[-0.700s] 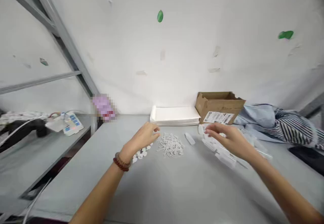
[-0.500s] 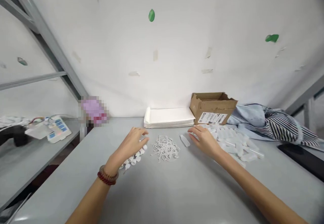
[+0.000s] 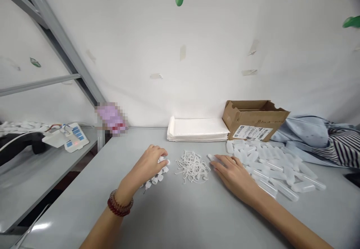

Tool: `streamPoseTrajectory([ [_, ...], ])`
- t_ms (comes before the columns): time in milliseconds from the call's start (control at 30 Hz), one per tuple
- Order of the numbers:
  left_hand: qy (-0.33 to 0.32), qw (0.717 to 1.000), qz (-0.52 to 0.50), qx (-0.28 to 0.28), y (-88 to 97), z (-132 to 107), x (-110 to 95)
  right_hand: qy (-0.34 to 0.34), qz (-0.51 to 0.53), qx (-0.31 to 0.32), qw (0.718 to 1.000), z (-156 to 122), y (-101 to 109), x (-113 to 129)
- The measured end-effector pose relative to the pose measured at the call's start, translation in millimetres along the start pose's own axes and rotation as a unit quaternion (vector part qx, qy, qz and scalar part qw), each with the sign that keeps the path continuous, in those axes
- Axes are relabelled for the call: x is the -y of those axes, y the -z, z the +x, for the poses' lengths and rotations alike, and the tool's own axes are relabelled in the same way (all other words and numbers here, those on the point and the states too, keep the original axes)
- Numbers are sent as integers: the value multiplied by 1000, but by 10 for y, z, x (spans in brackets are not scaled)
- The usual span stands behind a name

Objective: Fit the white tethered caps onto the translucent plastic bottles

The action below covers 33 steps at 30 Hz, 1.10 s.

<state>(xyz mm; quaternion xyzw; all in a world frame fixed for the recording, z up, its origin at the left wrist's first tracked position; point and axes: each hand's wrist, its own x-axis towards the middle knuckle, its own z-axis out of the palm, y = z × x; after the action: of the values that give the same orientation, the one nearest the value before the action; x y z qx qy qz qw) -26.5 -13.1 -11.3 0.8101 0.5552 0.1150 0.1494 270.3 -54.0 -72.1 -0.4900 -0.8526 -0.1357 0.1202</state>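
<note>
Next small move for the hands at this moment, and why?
Likely the right hand should pinch and lift the lone vial at its fingertips: it lies flat and open there, while the left hand curls over the white caps.

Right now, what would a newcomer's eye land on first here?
Both hands at the middle of the grey table: the left hand rests on a cluster of white caps, the right hand lies flat, fingertips at a small clear tube. Between them sits a tangle of white loops; right of them sprawls a heap of clear tubes.
</note>
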Motion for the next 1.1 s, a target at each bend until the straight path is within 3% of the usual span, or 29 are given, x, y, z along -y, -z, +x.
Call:
streamPoseTrajectory([
  [200, -24, 1000, 4, -8, -70, 8, -75, -10, 36, -33, 999, -44, 56, -53],
  [367, -107, 994, 2, -27, -120, -32, -204, -99, 112, -68, 986, -59, 172, -33],
  [500, -140, 988, 57, -22, -148, -95, -321, -143, 143, -84, 976, -78, 242, 45],
  [667, -134, 984, 108, 45, -173, -134, -388, -117, 158, -106, 975, -94, 302, 166],
  [800, -127, 985, 103, 59, -192, -131, -372, -55, 169, -108, 978, -93, 346, 241],
  [933, -124, 991, -11, 49, -97, -150, -383, -32, 192, -114, 974, -95, 381, 304],
  [1100, -71, 978, -195, 1, 47, -191, -459, -30, 241, -130, 961, -132, 358, 333],
])
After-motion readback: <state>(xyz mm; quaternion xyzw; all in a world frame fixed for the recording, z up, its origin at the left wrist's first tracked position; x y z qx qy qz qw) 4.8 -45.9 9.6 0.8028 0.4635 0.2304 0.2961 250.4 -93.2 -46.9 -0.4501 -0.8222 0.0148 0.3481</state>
